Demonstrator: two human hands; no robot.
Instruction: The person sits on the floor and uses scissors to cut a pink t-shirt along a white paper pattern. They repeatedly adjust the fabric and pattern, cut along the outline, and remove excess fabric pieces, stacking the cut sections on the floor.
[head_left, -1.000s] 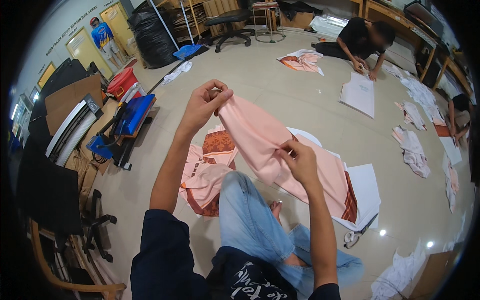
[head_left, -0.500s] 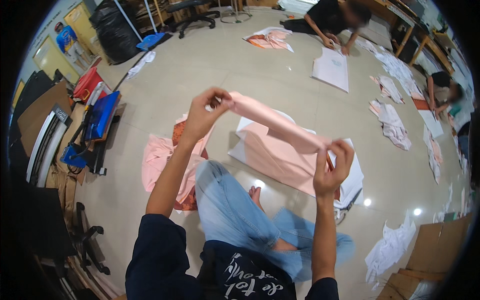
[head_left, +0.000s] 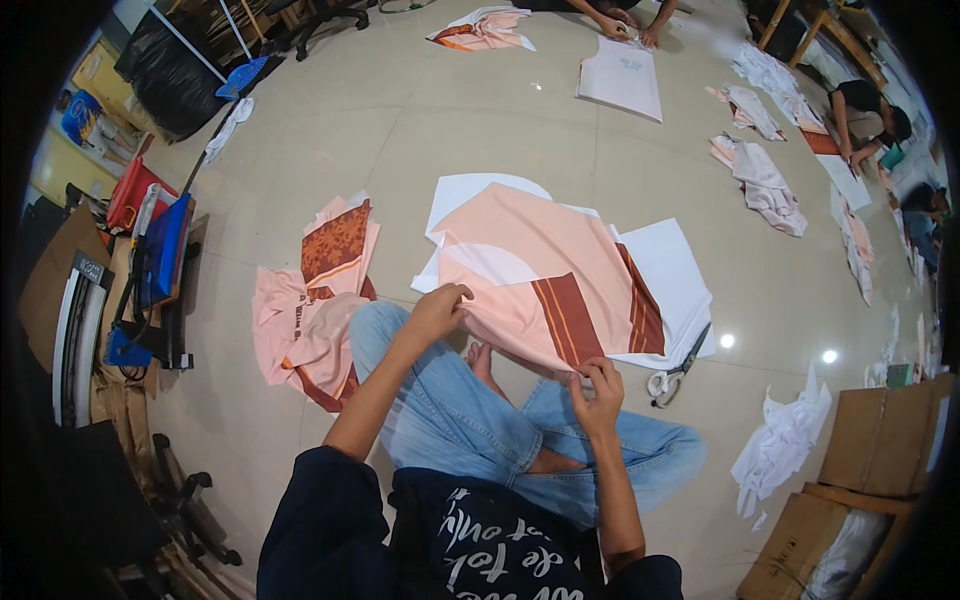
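Stretched between my two hands is a pink fabric piece (head_left: pixel 500 310) with a brown, orange-striped band. My left hand (head_left: pixel 438 312) pinches its near left corner; my right hand (head_left: pixel 598 390) pinches its near right edge by the band. Its far part rests on another pink piece (head_left: pixel 540 222) with a similar band at its right end. White sheets (head_left: pixel 672 270) lie beneath, sticking out left and right. Scissors (head_left: pixel 675 375) with pale handles rest at the sheets' right corner, near my right hand. Left of my knee is a heap of pink and brown fabric (head_left: pixel 325 300).
White scraps (head_left: pixel 782 435) and cardboard boxes (head_left: pixel 885 435) are on the right. Several fabric piles (head_left: pixel 765 185) lie farther off, near co-workers (head_left: pixel 865 115) on the floor. A white panel (head_left: pixel 622 78) lies ahead. A blue-topped machine (head_left: pixel 165 250) stands at left.
Both hands have come down and nearer my lap. The raised, folded pink piece now hangs open over the layers, showing its brown band. My view has tilted lower.
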